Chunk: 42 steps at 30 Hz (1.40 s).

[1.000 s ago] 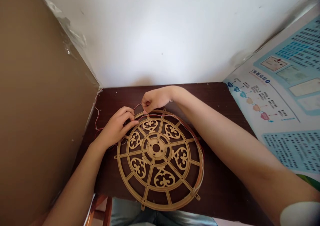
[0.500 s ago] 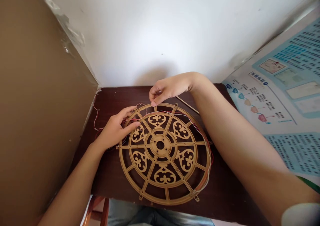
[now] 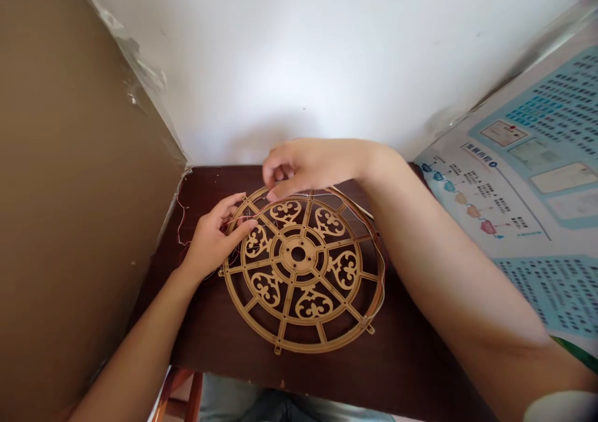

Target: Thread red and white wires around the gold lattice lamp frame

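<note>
A round laser-cut wooden wheel frame [image 3: 288, 303] with ornate scrollwork panels and spokes lies flat on the table. Thin red and white wires [image 3: 181, 222] trail from under its left side, and more wire follows the rim at the right. My left hand [image 3: 215, 241] rests spread across the left rim, fingers on the frame. My right hand [image 3: 303, 169] is over the top rim, its curled fingertips pinching what looks like a thin wire. Part of the rim is hidden under both hands.
The dark brown wooden table [image 3: 397, 347] meets a white wall [image 3: 299, 67] behind and a tan panel [image 3: 79, 191] at the left. A blue-and-white printed poster [image 3: 527, 185] lies at the right. A thin stick [image 3: 364, 207] shows beside my right arm.
The wheel frame has turned and shifted slightly up the table. My right hand has moved from behind the rim to over it, now partly covering the thin stick.
</note>
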{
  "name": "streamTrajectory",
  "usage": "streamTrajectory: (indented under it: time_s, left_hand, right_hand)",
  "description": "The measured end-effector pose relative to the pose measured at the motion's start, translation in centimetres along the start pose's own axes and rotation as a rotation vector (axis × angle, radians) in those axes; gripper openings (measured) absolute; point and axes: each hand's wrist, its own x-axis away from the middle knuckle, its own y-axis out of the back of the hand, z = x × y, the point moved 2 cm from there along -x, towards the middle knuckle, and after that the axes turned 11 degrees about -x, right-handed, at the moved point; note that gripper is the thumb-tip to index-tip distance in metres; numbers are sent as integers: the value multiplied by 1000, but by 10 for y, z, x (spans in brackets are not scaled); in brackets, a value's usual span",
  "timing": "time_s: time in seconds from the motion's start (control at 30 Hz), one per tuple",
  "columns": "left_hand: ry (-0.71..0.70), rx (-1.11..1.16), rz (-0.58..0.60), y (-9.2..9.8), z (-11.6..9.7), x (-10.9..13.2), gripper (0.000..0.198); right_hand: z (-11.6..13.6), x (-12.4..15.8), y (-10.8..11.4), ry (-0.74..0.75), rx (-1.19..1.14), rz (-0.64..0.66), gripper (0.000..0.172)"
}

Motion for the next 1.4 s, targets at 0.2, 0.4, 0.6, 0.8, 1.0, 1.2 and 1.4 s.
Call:
streamTrajectory:
  time_s: [0.2, 0.4, 0.6, 0.8, 1.0, 1.2, 1.4]
  left_hand:
    - [-10, 24, 14, -6, 4, 1, 66]
    - [-5, 43, 29, -9, 2, 1, 70]
    - [-37, 3, 67, -13, 2, 1, 65]
    - [-55, -7, 134, -19, 3, 1, 63]
    - [-55, -32, 147, -19, 3, 0, 66]
    - [-33, -10, 151, -19, 2, 0, 67]
    - [-29, -13, 152, -18, 2, 0, 66]
  right_hand:
    - [14, -15, -35, -79, 137, 63, 10]
    - [6, -23, -37, -83, 196, 80, 19]
    - [5, -24, -35, -176, 222, 122, 13]
    - [-1, -19, -33, -254, 204, 224, 7]
    - [-12, -13, -14, -111, 55, 207, 12]
    - [-12, -12, -17, -254, 78, 283, 16]
    - [-13, -14, -17, -300, 103, 264, 10]
